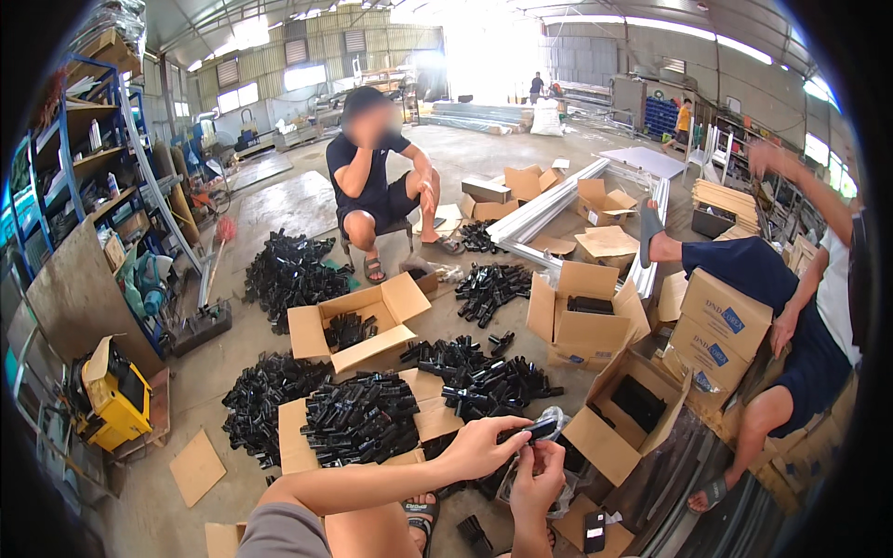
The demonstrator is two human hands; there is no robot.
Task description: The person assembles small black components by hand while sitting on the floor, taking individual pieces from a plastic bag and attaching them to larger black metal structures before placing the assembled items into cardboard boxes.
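Note:
Both my hands meet low in the middle of the head view, around a small black plastic part [539, 431]. My left hand [486, 448] reaches across from the left and pinches the part from above. From below, my right hand [538, 476] grips its lower side, the fingers curled up close to it. Clear plastic film [555, 417] shows just beyond the part; whether it wraps the part I cannot tell. Left of my hands, a heap of similar black parts [363, 418] fills an open cardboard box [298, 439]. More loose black parts [498, 379] lie on the floor just beyond.
An open carton [579, 435] stands right of my hands, another carton [353, 325] farther ahead. A phone [594, 532] lies on cardboard near my feet. One person [372, 177] sits ahead; another person [828, 298] is at right by stacked boxes [716, 325]. Shelving [116, 121] lines the left.

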